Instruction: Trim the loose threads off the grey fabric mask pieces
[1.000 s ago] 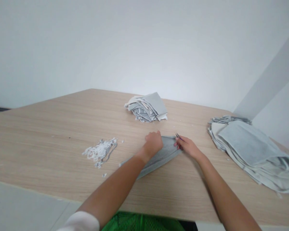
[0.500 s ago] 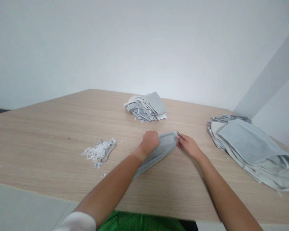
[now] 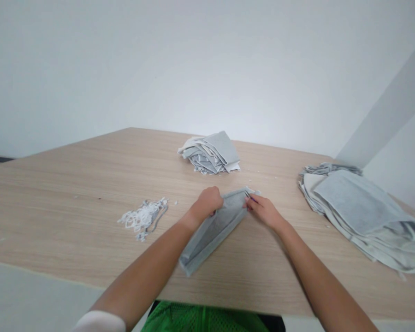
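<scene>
A long grey folded fabric piece (image 3: 212, 228) lies slanted on the wooden table (image 3: 72, 184), its near end by the front edge. My left hand (image 3: 207, 203) is closed, gripping the piece's left edge near its far end. My right hand (image 3: 261, 210) pinches the far tip of the same piece; a small metal tool seen earlier in these fingers is barely visible now.
A stack of folded grey and cream fabric pieces (image 3: 210, 154) sits beyond my hands. A larger spread pile of grey pieces (image 3: 359, 212) lies at the right. A heap of white and grey trimmings (image 3: 143, 217) lies left. A green mesh (image 3: 204, 318) shows below the table edge.
The fabric piece has turned and slid toward me, its near end now close to the front edge. Both hands shifted slightly left and closed on its far end.
</scene>
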The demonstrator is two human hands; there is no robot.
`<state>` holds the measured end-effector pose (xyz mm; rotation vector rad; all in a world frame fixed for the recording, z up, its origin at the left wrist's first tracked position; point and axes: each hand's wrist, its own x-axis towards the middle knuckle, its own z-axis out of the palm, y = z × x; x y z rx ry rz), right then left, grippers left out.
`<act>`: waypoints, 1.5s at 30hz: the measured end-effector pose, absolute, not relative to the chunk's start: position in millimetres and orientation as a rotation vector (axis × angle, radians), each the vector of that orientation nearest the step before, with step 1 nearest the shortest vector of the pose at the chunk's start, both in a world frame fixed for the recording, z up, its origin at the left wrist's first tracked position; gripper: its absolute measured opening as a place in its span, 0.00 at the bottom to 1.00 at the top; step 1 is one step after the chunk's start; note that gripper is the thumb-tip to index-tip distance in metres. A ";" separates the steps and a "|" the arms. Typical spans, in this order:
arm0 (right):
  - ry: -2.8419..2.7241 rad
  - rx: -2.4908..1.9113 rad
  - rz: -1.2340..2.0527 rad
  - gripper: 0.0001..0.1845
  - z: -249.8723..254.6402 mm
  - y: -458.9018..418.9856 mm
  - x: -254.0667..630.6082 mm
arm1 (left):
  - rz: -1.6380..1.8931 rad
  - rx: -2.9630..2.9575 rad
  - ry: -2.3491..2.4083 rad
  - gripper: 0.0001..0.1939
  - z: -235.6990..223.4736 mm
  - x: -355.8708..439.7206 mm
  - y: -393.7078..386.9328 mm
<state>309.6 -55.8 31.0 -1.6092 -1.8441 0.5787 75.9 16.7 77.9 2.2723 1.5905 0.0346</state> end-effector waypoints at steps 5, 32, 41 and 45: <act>-1.815 -1.621 0.519 0.22 26.3 -54.5 320.4 | -0.292 1.981 1.357 0.12 82.1 70.7 10.8; -1.941 -1.799 0.227 0.18 22.2 -53.1 309.0 | 0.347 3.090 1.074 0.16 34.8 96.6 0.0; -1.945 -1.811 0.209 0.18 24.3 -54.8 307.9 | 0.332 2.963 1.317 0.20 12.8 110.7 13.5; -1.937 -1.839 0.231 0.18 25.1 -54.9 307.6 | 0.322 2.899 1.564 0.19 8.8 119.5 21.4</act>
